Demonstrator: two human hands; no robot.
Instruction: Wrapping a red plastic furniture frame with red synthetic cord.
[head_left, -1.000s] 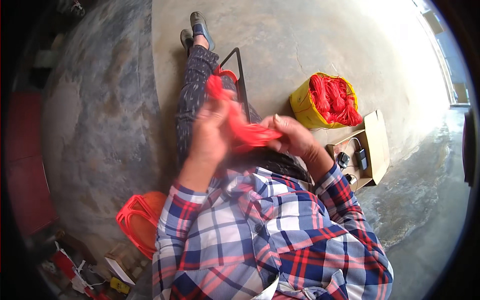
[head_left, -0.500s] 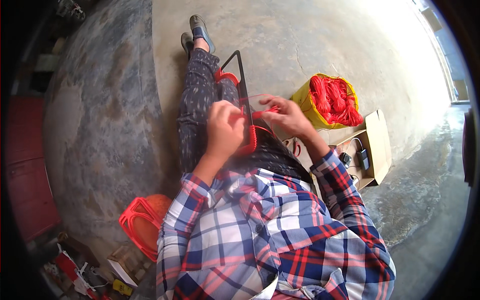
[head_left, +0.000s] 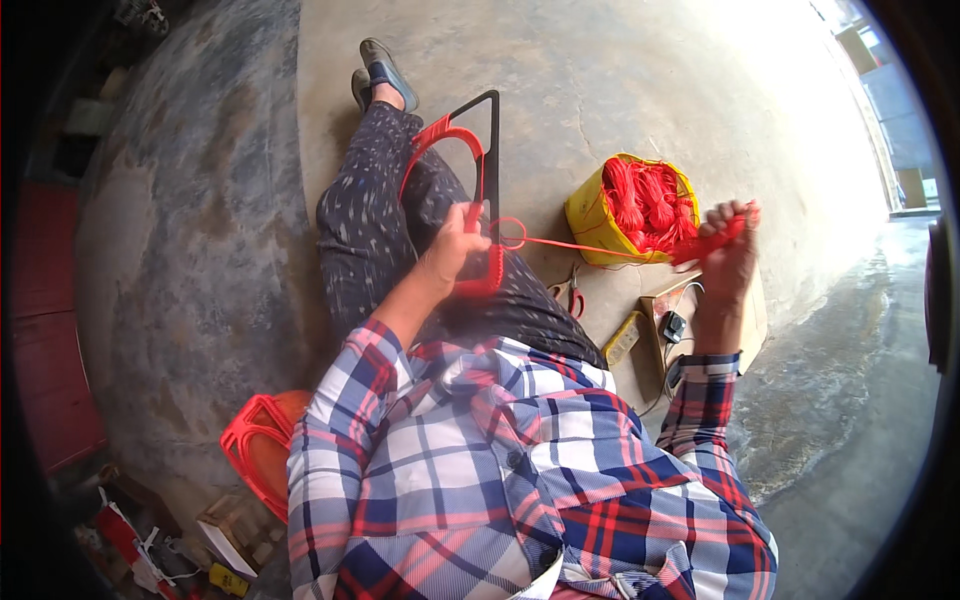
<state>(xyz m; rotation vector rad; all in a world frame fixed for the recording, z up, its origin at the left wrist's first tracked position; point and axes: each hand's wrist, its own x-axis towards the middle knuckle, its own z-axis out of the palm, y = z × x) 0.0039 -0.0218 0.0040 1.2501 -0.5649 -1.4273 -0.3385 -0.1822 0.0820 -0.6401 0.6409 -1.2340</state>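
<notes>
A frame of black bar and red curved pieces lies across my legs, its near end partly blurred. My left hand is closed around a red part of it, near the side wrapped in red cord. Out to the right, my right hand is raised and closed on a bundle of red cord. From that bundle a strand of cord runs nearly straight to the frame. Beside my left hand the strand forms a small loop.
A yellow container full of red cord hanks stands right of my legs. Nearer lie scissors, a yellow tool and a cardboard box with a black charger. At my left is a red plastic seat.
My right hand has swung out to the right from the frame with the cord bundle, drawing the strand out. The left hand stays at the frame, whose red curve now stands more in view.
</notes>
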